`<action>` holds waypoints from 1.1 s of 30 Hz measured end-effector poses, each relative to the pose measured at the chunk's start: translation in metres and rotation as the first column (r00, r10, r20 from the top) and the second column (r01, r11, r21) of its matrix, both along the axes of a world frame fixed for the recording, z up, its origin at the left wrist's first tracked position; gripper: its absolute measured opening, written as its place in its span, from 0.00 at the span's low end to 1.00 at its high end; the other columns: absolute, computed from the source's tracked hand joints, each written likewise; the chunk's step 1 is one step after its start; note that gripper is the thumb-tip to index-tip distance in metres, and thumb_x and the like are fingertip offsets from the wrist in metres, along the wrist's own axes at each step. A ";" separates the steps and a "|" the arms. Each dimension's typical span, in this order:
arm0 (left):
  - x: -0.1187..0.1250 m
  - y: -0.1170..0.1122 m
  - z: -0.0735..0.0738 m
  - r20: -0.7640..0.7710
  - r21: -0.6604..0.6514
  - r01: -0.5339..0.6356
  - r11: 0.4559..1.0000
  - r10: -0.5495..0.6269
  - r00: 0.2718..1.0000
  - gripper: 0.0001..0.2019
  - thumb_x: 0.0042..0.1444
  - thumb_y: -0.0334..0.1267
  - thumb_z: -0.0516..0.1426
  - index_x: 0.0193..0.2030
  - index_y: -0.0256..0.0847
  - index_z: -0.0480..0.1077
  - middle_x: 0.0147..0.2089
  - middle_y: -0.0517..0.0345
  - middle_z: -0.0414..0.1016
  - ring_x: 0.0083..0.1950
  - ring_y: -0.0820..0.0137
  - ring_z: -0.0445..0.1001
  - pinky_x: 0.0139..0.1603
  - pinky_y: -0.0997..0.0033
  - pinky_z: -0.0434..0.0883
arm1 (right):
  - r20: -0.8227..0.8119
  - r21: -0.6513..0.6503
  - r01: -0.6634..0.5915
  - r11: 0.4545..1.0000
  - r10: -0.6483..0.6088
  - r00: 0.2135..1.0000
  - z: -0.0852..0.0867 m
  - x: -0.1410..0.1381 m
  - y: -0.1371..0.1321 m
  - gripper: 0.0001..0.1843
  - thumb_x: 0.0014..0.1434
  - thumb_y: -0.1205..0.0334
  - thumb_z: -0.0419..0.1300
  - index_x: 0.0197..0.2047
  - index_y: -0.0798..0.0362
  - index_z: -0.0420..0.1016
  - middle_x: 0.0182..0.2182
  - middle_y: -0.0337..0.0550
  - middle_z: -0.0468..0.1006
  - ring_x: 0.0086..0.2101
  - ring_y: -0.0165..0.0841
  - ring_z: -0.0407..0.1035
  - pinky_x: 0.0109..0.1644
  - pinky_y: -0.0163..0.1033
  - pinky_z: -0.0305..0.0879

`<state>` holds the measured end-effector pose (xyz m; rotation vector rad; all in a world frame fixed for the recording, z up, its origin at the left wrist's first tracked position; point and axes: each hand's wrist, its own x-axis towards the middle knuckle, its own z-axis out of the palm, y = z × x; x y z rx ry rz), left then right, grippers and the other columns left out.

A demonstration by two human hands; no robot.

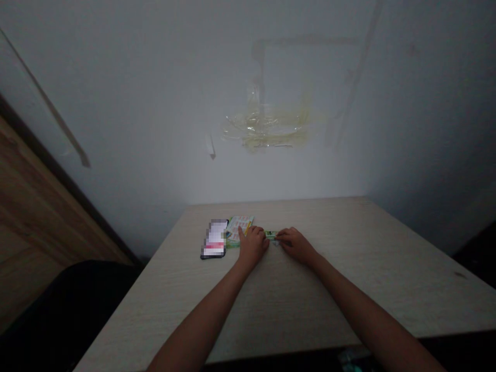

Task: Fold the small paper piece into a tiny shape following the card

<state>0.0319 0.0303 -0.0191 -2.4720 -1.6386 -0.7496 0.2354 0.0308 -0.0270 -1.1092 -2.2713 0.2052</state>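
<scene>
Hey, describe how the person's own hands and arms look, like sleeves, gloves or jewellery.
The left hand and right hand are ungloved. The left forearm and right forearm show no sleeves, watch or bracelet. Rings are too small to judge.

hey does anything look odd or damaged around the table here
Yes, the wall behind the table: crumpled, shiny tape clings to it among yellowish stains, with grey streaks above, so the surface looks marred.
</scene>
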 end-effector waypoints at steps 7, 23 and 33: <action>0.002 0.002 0.004 -0.036 -0.028 -0.053 0.998 0.052 0.998 0.09 0.56 0.47 0.59 0.39 0.48 0.76 0.59 0.56 0.72 0.63 0.54 0.61 0.65 0.26 0.38 | -0.012 -0.012 0.006 1.000 -0.006 1.000 0.003 -0.002 -0.003 0.16 0.58 0.71 0.57 0.48 0.50 0.79 0.44 0.45 0.79 0.45 0.36 0.67 0.51 0.43 0.63; 0.005 -0.005 0.005 -0.034 -0.016 -0.035 0.999 0.034 0.999 0.22 0.51 0.59 0.59 0.44 0.45 0.75 0.60 0.49 0.70 0.62 0.49 0.62 0.63 0.24 0.39 | -0.032 -0.009 -0.004 1.000 0.003 0.999 -0.004 0.001 0.004 0.16 0.58 0.70 0.58 0.47 0.49 0.79 0.45 0.45 0.78 0.45 0.36 0.68 0.52 0.45 0.63; 0.000 -0.009 0.000 0.002 0.012 0.025 1.000 -0.025 1.000 0.18 0.55 0.54 0.59 0.44 0.43 0.74 0.56 0.50 0.73 0.61 0.54 0.65 0.65 0.27 0.39 | -0.037 -0.019 -0.002 1.000 0.002 0.999 -0.002 0.000 0.002 0.16 0.58 0.70 0.58 0.48 0.49 0.79 0.45 0.45 0.78 0.45 0.37 0.67 0.52 0.45 0.63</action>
